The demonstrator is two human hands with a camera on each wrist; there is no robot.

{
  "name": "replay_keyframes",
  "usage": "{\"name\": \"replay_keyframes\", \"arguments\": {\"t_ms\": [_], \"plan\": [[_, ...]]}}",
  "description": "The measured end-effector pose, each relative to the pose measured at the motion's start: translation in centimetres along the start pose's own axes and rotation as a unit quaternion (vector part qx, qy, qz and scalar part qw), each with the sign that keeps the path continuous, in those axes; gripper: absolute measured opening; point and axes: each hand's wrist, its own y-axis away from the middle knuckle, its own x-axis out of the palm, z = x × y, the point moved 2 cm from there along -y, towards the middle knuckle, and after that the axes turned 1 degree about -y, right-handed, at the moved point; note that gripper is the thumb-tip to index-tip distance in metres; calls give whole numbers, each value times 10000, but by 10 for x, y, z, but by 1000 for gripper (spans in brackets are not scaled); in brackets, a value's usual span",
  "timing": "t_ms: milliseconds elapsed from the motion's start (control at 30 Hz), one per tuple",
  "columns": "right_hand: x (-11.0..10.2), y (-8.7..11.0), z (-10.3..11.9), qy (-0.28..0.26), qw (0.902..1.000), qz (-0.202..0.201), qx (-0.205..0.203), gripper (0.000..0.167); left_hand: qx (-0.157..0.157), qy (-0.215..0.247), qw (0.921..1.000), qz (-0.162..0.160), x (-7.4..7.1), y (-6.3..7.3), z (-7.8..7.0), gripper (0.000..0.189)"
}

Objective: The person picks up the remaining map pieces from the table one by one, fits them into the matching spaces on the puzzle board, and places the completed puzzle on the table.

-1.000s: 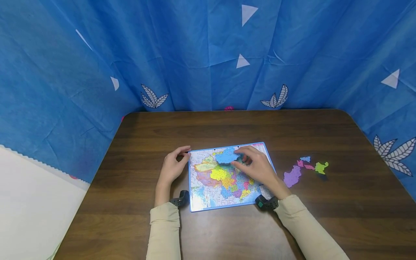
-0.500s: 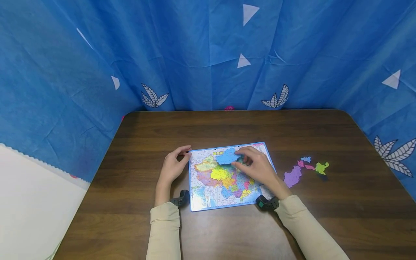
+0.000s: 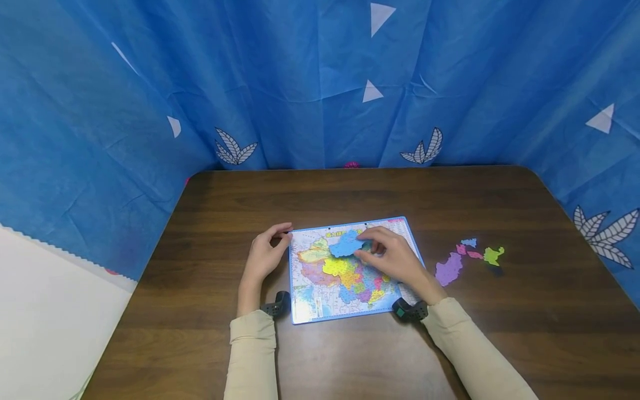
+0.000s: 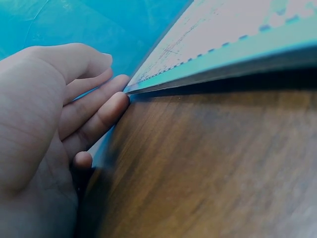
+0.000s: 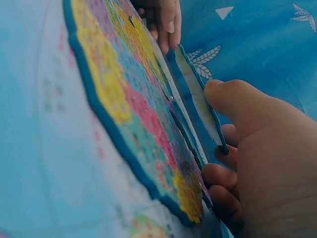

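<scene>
A map puzzle board (image 3: 306, 311) with a blue rim lies on the table, its coloured region pieces set in the middle. My right hand (image 3: 395, 256) pinches a light-blue puzzle piece (image 3: 345, 244) over the upper part of the map. In the right wrist view that puzzle piece (image 5: 199, 99) stands tilted on edge between thumb and fingers, apart from the board's surface. My left hand (image 3: 266, 258) is at the board's upper left corner. The left wrist view shows its fingertips (image 4: 118, 105) right at that corner, the thumb held apart from the board.
Right of the board lie loose puzzle pieces: a purple one (image 3: 449, 269), a green one (image 3: 493, 255), a small blue one (image 3: 469, 243) and pink ones (image 3: 474, 255). The dark wooden table (image 3: 350, 194) ends at a blue curtain (image 3: 295, 100). A white surface (image 3: 55, 322) is at the left.
The blue puzzle piece has turned a little in the right hand and shifted slightly left and toward me, uncovering more of the board's title. The left hand stays at the corner.
</scene>
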Motion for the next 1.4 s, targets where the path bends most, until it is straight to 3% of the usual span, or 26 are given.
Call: {"name": "replay_keyframes", "arguments": {"t_ms": [533,1000,1400], "plan": [[1,-2,1,156,9994,258,190,37,-27,-64,10000,8,-1,-1,-1,33],[1,0,2,83,9999,65,127,39,-50,-106,9999,-7,0,0,1,33],[1,1,5,-5,9996,-201,-177,39,-54,-152,9999,-22,1,1,1,34]]}}
